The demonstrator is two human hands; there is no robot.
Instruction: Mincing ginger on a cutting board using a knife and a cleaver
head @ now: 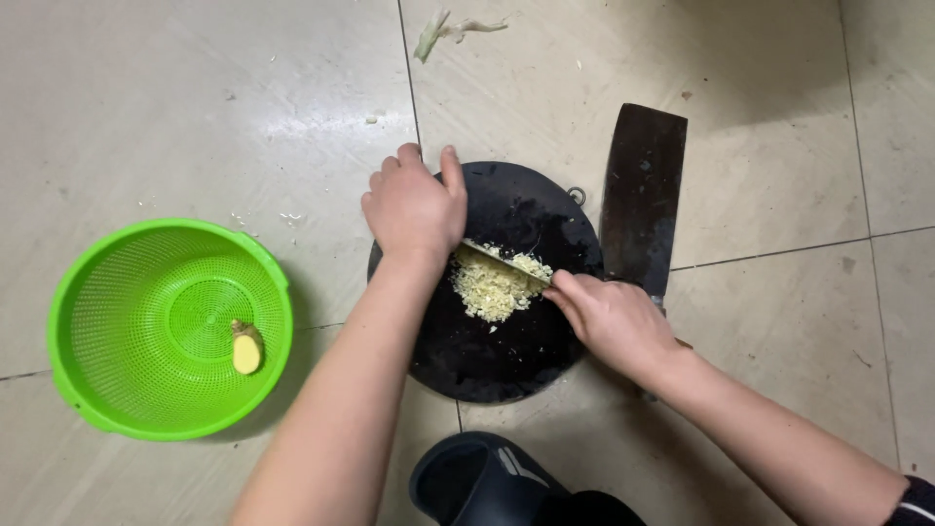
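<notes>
A round dark chopping board (487,360) lies on the tiled floor. On it sits a pile of finely minced pale yellow ginger (490,287). A thin knife blade (511,260) stands edge-down across the pile. My right hand (609,321) grips the knife's handle end at the board's right side. My left hand (414,209) is curled over the blade's far tip at the board's upper left, pressing down on it.
A large dark cleaver (643,190) lies flat on the floor to the right of the board. A green plastic colander (127,390) at the left holds one ginger piece (246,349). A dark slipper (477,482) is below the board. Vegetable scraps (438,31) lie at the top.
</notes>
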